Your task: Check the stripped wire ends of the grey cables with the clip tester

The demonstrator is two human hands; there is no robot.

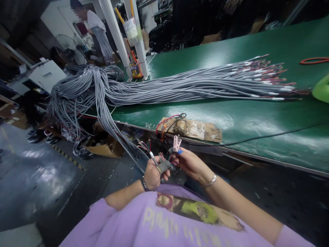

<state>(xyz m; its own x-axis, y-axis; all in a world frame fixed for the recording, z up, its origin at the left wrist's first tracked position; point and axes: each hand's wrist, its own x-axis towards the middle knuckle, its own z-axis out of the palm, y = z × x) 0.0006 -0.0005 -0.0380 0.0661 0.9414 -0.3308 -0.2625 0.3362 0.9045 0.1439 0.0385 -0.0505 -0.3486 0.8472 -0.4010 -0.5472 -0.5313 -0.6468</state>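
Observation:
My left hand (pixel 153 174) is closed around the end of a grey cable (pixel 128 145), a grey finger cot on its thumb. Thin coloured wires (pixel 164 156) fan out from that cable end between my two hands. My right hand (pixel 191 164) pinches at those wires, with a blue-taped fingertip, and a small pale connector (pixel 176 143) sticks up at its fingertips. Both hands hover below the front edge of the green table (pixel 231 116), above my purple shirt.
A thick bundle of grey cables (pixel 180 85) lies across the green table and spills over its left end toward the floor. A worn brown block with red and black wires (pixel 191 128) sits at the table edge. Another person (pixel 95 27) stands far back left by white posts (pixel 115 34).

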